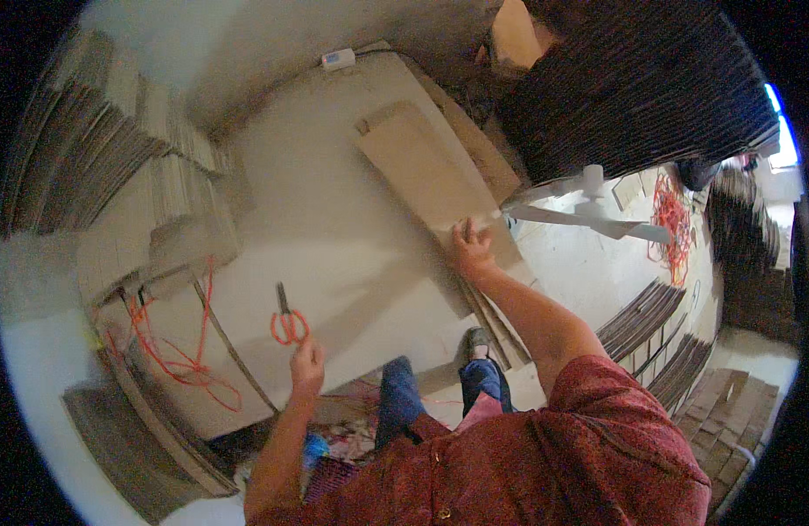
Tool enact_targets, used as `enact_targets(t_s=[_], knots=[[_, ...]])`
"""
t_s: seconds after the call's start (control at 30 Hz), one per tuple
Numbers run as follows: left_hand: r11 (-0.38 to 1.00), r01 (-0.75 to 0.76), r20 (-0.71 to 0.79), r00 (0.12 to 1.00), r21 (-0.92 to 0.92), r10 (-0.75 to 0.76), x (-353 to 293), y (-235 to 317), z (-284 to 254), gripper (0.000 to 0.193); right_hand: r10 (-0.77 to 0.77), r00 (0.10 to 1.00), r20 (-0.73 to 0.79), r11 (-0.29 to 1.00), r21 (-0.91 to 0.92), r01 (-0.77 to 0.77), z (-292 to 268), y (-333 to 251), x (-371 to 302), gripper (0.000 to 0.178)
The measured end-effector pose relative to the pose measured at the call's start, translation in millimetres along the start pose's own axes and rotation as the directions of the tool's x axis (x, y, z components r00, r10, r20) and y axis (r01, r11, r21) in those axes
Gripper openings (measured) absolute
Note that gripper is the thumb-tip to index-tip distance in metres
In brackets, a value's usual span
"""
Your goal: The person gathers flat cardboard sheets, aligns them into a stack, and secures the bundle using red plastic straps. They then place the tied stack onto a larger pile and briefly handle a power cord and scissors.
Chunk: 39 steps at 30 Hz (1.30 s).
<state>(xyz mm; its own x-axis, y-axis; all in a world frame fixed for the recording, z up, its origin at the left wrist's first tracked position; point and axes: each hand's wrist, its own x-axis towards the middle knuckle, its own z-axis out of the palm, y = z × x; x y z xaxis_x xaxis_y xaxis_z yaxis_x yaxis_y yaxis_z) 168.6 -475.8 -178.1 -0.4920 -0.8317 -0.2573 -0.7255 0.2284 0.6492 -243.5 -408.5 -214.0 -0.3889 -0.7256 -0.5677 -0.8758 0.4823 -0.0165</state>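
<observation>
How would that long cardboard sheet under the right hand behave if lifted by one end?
The cardboard sheet looks thin, long and flat, so it would probably sag or bend. It seems light. Pushed by the right hand, it would likely slide rather than roll.

Between the left hand (306,366), gripping orange-handled scissors (287,323), and the right hand (471,250), pressed flat on a cardboard sheet (426,171), lies an open stretch of pale floor (334,219). To the left, stacked cardboard (115,175) and loose orange cord (181,355) hem this stretch in; a thin rod (229,346) lies slantwise just beside the scissors. To the right, a white fan (589,210) and further layered cardboard pieces (650,324) narrow the passage. The person's legs (439,394) block the near edge.
</observation>
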Motion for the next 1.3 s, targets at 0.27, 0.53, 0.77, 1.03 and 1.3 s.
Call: enact_targets(t_s=[0.27, 0.53, 0.77, 1.03, 1.3], knots=[[0.978, -0.101, -0.054, 0.992, 0.18, 0.112, 267, 3, -18, 0.036, 0.151, 0.983, -0.106, 0.988, 0.035, -0.148, 20, -12, 6, 0.074], [0.823, -0.081, -0.246, 0.934, 0.563, 0.26, 443, -25, 4, 0.051, 0.116, 0.991, -0.072, 0.992, 0.053, -0.112, -17, -32, 8, 0.066], [0.554, 0.116, -0.119, 0.992, 0.825, -0.032, 535, 35, 46, 0.061, 0.043, 0.918, -0.394, 0.991, -0.097, -0.088, 9, -20, 6, 0.058], [0.675, 0.485, -0.538, 0.829, 0.557, -0.152, 549, 103, 88, 0.069, 0.231, 0.957, -0.176, 0.949, 0.256, -0.183, -33, -26, 4, 0.065], [0.544, 0.557, -0.616, 0.782, 0.628, -0.089, 559, 73, 93, 0.067, 0.365, 0.734, -0.573, 0.704, 0.685, 0.185, -86, -43, 117, 0.057]])
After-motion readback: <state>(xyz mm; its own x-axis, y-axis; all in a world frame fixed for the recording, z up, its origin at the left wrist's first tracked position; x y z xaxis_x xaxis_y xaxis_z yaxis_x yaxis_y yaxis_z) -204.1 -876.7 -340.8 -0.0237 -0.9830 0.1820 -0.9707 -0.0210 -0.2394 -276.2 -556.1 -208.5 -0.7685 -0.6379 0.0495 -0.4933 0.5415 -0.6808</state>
